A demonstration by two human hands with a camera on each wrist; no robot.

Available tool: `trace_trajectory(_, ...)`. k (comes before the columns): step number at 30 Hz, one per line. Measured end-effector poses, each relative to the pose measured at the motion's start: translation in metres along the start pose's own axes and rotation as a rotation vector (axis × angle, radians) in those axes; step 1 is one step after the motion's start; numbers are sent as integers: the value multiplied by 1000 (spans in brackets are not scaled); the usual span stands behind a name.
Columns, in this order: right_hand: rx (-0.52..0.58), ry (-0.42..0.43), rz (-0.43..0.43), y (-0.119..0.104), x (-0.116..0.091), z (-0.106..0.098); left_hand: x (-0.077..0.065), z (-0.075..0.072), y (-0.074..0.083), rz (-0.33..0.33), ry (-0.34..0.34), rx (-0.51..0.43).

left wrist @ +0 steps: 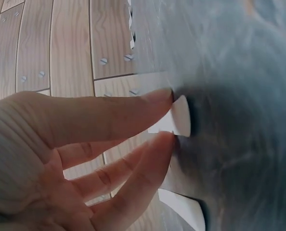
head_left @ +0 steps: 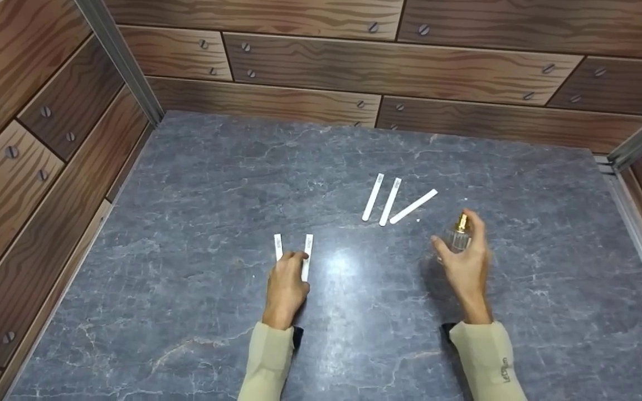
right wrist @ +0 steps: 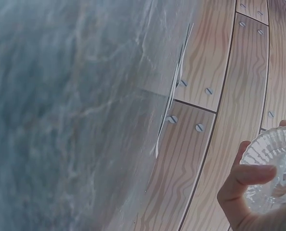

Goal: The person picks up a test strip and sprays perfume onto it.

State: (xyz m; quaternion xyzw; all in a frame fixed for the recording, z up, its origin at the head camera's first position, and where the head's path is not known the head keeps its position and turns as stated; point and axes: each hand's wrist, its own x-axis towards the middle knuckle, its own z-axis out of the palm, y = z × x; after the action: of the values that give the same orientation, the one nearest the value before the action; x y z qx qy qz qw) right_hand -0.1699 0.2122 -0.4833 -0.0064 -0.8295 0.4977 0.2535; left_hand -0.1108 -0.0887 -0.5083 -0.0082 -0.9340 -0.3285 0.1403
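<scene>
The left grip (head_left: 287, 284) pinches a white strip (head_left: 309, 244) near its rounded end, thumb and finger on either side, as the right grip (head_left: 468, 262) grasps a glass bottle (head_left: 459, 240) above a gray marbled surface (head_left: 198, 184). Broad stretches of that surface lie between its left edge and the left grip, between the two grips, and between the right grip and the right edge, where a metal rail (head_left: 637, 234) runs. Wood-patterned panels (head_left: 310, 61) rise along the left and far edges.

A neighboring strip (head_left: 278, 245) lies at the left side of the left grip, partly covered by it, its square end toward the far edge. Three more strips (head_left: 390, 203) lie between the two grips, farther toward the far edge: two almost parallel, the third slanting toward the far right corner. The bottle sits within the curled fingers of the right grip, one finger at its gold-colored top (head_left: 462, 223).

The strips are slim, flat and white, several with small dark print near the square end. The bottle is clear, its glass ribbed and its base round in the right wrist view.
</scene>
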Motion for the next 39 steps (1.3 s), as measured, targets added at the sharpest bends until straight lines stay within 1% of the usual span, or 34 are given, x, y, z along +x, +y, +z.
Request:
trace_trajectory(3,-1,3,-11,0,2,0,2,0,-1,10,-8,-16)
trace_trajectory(10,-14,3,5,0,2,1,5,0,-3,-15,-88,-48)
trace_trajectory(16,-3,-1,24,0,2,0,6,2,-6,26,-105,-73)
trace_trajectory(22,11,-9,33,0,2,0,6,2,-8,44,-180,-91)
trace_trajectory(25,21,-12,38,-1,3,1,8,1,-8,62,-205,-93)
trace_trajectory(28,25,-11,39,-1,4,1,11,1,-9,81,-199,-93)
trace_trajectory(33,20,-2,26,0,3,2,16,0,-9,51,-169,-118)
trace_trajectory(36,21,0,12,0,3,3,18,0,-8,31,-161,-166)
trace_trajectory(39,26,2,-3,1,3,5,21,-1,-6,4,-173,-248)
